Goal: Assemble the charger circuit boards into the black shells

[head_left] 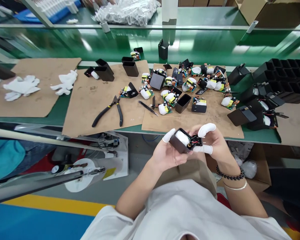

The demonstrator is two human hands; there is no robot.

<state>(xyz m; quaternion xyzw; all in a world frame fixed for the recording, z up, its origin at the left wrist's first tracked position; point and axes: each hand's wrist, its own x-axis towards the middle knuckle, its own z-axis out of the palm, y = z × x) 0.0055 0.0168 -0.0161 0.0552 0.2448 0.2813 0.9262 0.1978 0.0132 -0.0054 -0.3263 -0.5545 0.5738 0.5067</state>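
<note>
Below the bench's front edge, both hands hold one black plastic housing (180, 142) with a white part and red and black wires inside it. My left hand (165, 151) cups the housing from the left, a white finger cot on its thumb. My right hand (212, 141) pinches the wired end, with white cots on its fingertips and bead and band bracelets on the wrist. A pile of small circuit boards with white and yellow parts (187, 86) lies on brown cardboard (190, 123) just beyond the hands.
Black pliers (110, 111) and tweezers (148, 108) lie on cardboard at centre left. Empty black housings (130, 68) stand behind them; more are stacked at the right (285, 78). White gloves (65, 82) lie at the left. Another person's teal sleeve (5, 158) shows at lower left.
</note>
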